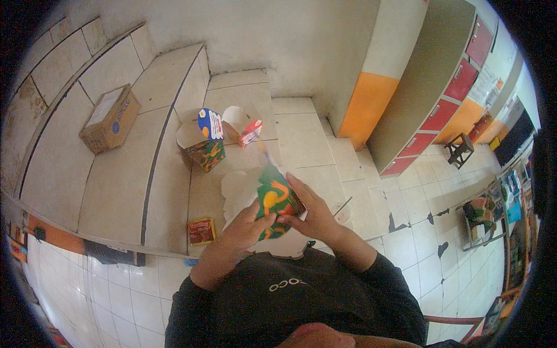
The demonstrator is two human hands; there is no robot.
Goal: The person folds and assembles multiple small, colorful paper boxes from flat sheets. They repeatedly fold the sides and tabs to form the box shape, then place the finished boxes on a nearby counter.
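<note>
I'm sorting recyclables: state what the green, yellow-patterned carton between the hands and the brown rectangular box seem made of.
Green, yellow-patterned carton: likely thin paperboard with a printed finish, given its flat coloured panels; any coating is unclear.
Brown rectangular box: probably corrugated cardboard, matte, judging by its dull brown faces; no corrugation shows.

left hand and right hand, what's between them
In the head view, a green patterned carton is between the left hand and the right hand, held by both.
</note>
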